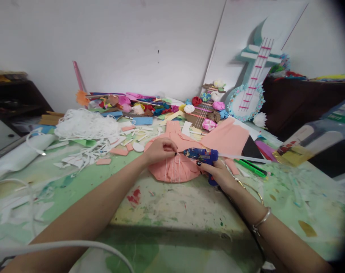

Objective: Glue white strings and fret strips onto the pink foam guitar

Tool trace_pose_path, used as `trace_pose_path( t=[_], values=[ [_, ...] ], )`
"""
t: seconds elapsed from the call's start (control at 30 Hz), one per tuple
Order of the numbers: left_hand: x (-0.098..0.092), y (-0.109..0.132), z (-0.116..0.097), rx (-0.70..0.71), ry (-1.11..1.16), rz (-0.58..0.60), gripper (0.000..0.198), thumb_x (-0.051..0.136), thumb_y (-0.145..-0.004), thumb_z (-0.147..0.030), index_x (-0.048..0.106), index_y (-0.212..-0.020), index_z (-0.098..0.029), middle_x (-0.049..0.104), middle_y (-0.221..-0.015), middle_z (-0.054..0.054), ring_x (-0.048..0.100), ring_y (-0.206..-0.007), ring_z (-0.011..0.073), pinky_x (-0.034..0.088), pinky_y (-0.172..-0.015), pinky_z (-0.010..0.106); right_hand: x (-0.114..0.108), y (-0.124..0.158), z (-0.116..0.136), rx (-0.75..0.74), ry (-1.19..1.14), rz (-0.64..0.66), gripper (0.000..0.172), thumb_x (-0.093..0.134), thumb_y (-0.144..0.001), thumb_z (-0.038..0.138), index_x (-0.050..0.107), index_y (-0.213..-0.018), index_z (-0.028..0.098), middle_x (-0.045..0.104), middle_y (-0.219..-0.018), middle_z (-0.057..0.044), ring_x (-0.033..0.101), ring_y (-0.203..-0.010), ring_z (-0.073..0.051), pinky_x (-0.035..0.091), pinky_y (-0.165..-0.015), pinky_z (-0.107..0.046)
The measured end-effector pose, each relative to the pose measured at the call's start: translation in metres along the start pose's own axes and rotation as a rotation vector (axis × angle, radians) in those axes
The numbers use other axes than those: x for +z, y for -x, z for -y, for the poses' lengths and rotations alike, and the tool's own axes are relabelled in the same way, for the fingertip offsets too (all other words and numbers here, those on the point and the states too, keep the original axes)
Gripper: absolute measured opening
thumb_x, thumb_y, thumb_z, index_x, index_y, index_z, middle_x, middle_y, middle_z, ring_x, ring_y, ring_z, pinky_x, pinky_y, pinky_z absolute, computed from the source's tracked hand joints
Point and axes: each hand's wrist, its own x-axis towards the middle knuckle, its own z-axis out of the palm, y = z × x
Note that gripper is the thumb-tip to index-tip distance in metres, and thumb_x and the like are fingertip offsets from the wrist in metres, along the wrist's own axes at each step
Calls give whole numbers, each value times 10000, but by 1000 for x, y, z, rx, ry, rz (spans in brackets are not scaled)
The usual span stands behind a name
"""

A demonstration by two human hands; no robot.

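Note:
A pink crepe-paper instrument shape (158, 172) lies flat in front of me, its narrow neck pointing away. Thin white strings (173, 170) run over its round body to the near edge. My left hand (161, 149) rests over the body, thumb and fingers pinched at the upper end of a white string. In my right hand (216, 172) is a blue hot glue gun (199, 153), its nozzle pointing left and almost at the left fingertips. A long translucent glue stick (243, 157) sticks out of the gun's back.
White paper shreds (85, 125) heap at the left, with pink scraps (119, 151) nearby. A green cutter (250, 168) lies right, below a tilted plastic bottle (311, 132). Decorated paper instruments (248, 91) lean at the back. A white cable (76, 244) crosses the front left.

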Motion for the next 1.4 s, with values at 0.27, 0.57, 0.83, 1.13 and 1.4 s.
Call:
trace_pose_path(
  t=[0.27,0.57,0.83,1.13,1.4],
  values=[
    [0,0,0,-18,-2,-9,100,606,-630,-201,669,-678,-140,686,-872,78,652,-848,190,524,-828,310,-1,2,1,25,-18,1,186,673,-663,344,588,-673,178,514,-531,32,424,-507,-112,271,-487,-255],
    [1,0,1,-32,28,-11,101,622,-649,-216,664,-704,-143,698,-840,67,659,-830,184,525,-823,312,1,4,6,30,-87,-16,197,681,-623,330,605,-724,178,502,-514,37,408,-483,-109,266,-469,-252],
    [3,-3,1,-24,-27,-15,133,600,-707,-217,669,-785,-134,698,-833,61,649,-795,164,511,-787,292,1,5,7,21,-141,-39,208,680,-607,319,601,-751,192,535,-533,31,434,-489,-118,289,-467,-254],
    [6,-8,4,-52,-68,-29,137,596,-693,-232,674,-753,-137,690,-815,54,637,-765,161,496,-728,269,1,6,7,30,-131,-14,167,696,-614,309,619,-674,174,534,-510,24,429,-481,-112,288,-463,-250],
    [7,-12,2,-102,-111,-33,121,598,-669,-211,686,-691,-131,694,-731,39,619,-691,151,469,-658,252,1,5,6,32,-151,-19,165,697,-615,284,625,-718,176,541,-519,35,435,-488,-110,297,-474,-248]
  ],
)
